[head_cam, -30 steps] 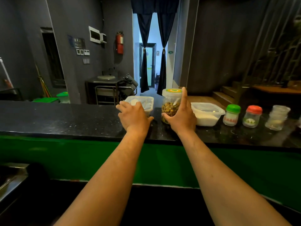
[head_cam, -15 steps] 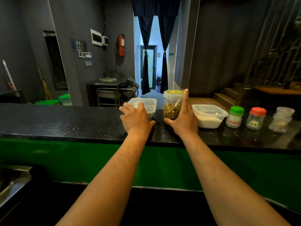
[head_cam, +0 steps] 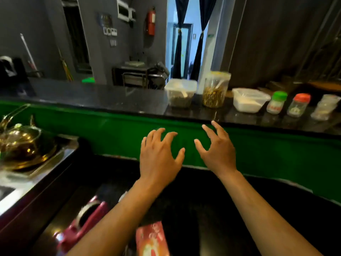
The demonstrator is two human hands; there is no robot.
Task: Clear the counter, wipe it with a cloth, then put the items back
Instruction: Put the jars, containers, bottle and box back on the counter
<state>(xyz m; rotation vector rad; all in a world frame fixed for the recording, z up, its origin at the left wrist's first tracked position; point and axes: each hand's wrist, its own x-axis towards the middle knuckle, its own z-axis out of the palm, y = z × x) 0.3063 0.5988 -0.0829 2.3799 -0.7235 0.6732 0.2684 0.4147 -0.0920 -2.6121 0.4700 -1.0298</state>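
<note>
On the black stone counter [head_cam: 103, 97] stand a clear lidded box with dark contents [head_cam: 180, 93], a tall clear jar of brownish beans [head_cam: 215, 89], a white-filled box [head_cam: 248, 100], a green-capped jar [head_cam: 277, 102], a red-capped jar [head_cam: 299, 104] and a stack of small clear tubs [head_cam: 325, 107]. My left hand [head_cam: 159, 156] and my right hand [head_cam: 217, 150] hover side by side below the counter's edge, in front of its green face. Both have spread fingers and hold nothing. No cloth is in sight.
A lower dark worktop [head_cam: 193, 204] lies under my arms, with a pink object [head_cam: 83, 226] and a red packet [head_cam: 152, 239] near me. At the left a brass-coloured kettle [head_cam: 20, 143] sits on a steel surface [head_cam: 24, 189]. A doorway with dark curtains [head_cam: 188, 37] is beyond.
Both hands let go of the box and the bean jar and drew back down below the counter edge. My view tipped downward and turned left, bringing the lower worktop into sight.
</note>
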